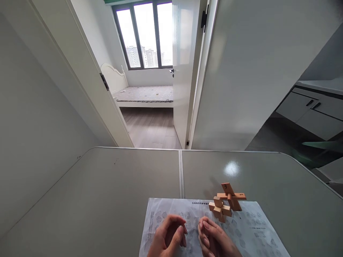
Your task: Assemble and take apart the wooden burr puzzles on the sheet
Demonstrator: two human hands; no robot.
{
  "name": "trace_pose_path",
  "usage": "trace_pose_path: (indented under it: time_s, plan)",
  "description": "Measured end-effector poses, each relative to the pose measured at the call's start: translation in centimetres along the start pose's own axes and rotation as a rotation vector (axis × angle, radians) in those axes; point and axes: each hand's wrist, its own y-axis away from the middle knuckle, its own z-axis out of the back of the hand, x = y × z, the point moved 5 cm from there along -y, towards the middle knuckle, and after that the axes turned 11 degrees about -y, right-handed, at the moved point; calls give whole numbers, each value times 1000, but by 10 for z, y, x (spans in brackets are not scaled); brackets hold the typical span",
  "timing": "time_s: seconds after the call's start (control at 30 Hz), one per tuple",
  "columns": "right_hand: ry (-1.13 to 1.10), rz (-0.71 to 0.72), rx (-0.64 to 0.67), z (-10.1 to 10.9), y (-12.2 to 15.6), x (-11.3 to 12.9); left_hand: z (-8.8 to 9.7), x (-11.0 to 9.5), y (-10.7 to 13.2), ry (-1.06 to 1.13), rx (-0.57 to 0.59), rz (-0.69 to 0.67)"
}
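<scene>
Two wooden interlocking puzzles stand on a printed paper sheet (171, 205) at the table's near side. The pale burr puzzle (219, 208) is nearer to me, with short notched bars crossing each other. Just behind it leans a reddish-brown crossed puzzle (230, 196) with flat marked pieces. My left hand (171, 235) hovers over or rests on the sheet, loosely curled, with a hollow between thumb and fingers and nothing seen in it. My right hand (215, 237) is closest to the pale puzzle, apart from it, its bent fingers together and the thumb against them.
The grey table (128, 182) has a pale seam (181, 171) down its middle. Beyond its far edge, a white door (184, 71) stands open to a room with a bed (147, 93) and a window (146, 35). White cabinets (308, 107) are at the right.
</scene>
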Motion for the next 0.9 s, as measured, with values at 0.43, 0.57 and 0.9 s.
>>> trace_pose_path:
  time_s: [0.43,0.57,0.9]
  plan:
    - [44,-5,57,-1,-3,2,-1,4,-2,-8,-1,-28]
    - [50,-15,67,-4,-2,3,-1,3,-2,11,8,-26]
    - [12,-3,51,8,-8,-4,-1,5,-3,7,11,-30]
